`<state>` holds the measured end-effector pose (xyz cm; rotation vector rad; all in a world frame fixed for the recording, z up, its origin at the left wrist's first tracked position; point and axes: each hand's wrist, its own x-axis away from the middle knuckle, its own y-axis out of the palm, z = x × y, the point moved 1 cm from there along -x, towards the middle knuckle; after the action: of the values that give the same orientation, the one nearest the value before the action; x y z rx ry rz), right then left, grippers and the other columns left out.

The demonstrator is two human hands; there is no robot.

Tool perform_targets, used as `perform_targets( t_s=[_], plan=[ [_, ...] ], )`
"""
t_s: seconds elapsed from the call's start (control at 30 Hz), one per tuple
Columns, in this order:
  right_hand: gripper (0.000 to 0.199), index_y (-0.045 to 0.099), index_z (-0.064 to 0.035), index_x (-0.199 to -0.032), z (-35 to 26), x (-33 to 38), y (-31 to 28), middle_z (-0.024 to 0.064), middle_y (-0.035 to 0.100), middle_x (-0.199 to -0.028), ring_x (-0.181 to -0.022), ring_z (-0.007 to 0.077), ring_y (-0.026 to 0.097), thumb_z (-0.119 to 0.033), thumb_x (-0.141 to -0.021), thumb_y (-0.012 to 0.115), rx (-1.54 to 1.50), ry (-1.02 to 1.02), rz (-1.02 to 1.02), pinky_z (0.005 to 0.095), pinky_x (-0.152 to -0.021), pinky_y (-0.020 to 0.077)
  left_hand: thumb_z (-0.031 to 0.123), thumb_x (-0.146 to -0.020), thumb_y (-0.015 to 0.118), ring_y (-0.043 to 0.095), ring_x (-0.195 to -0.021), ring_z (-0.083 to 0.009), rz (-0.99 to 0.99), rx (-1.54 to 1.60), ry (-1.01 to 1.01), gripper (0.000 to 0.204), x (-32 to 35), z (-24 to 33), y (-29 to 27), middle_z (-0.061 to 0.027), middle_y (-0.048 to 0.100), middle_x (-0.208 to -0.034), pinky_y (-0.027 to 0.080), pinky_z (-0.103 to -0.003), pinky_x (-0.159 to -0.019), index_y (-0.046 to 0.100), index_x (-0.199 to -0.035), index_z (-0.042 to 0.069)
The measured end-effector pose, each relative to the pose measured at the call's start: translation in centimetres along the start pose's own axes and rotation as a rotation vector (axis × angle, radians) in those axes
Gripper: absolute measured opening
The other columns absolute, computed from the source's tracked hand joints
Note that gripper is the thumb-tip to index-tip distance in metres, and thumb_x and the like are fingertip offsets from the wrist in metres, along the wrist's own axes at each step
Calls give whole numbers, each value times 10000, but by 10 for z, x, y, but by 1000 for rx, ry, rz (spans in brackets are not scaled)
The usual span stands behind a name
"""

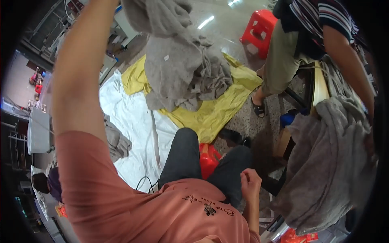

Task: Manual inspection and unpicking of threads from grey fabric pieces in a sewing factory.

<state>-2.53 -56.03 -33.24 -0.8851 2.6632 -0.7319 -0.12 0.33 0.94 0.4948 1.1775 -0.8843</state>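
Note:
My left arm reaches up and away past the top edge, and its hand is outside the picture. Close to that arm's far end, a grey fleecy cloth [160, 16] hangs bunched above a heap of the same grey cloth [174, 67]. Whether my left hand holds it cannot be seen. My right hand [251, 184] is raised beside my right thigh, its fingers curled in with nothing visible in them. More grey cloth [324, 162] drapes over the table edge to the right of that hand, apart from it.
The heap lies on a yellow sheet [202, 121] over a white sheet [133, 133]. Another grey piece [117, 141] lies at left. A red stool [259, 34] stands far right. Near it, a person in a striped shirt [304, 16] is beside the wooden table [320, 87].

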Motion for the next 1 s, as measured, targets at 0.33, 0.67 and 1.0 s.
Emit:
perform_targets(
  t_s=[0.33, 0.67, 1.0],
  plan=[
    [109, 532, -29, -765, 0, -1, 3, 139, 550, -712, -607, 324, 556, -41, -686, 605, 209, 40, -98, 378, -511, 441, 167, -631, 642, 590, -614, -227, -1584, 236, -296, 117, 370, -15, -37, -111, 604, -652, 459, -330, -572, 608, -644, 56],
    [167, 463, -44, -754, 9, 16, 18, 122, 498, -707, -605, 308, 541, -153, -709, 581, 247, -167, -140, 385, -495, 442, 66, -636, 662, 573, -639, -235, -1814, 1059, 424, 239, 361, 206, -172, -103, 571, -755, 454, -300, -574, 537, -830, 5],
    [185, 481, -4, -758, 13, 72, -29, 167, 535, -728, -629, 350, 552, -157, -721, 579, 176, -25, 4, 424, -543, 447, 161, -712, 558, 431, -1056, -310, -650, 1588, 1052, 412, 344, 454, -284, -150, 435, -1158, 402, -393, -828, 482, -1113, 98]
  ],
)
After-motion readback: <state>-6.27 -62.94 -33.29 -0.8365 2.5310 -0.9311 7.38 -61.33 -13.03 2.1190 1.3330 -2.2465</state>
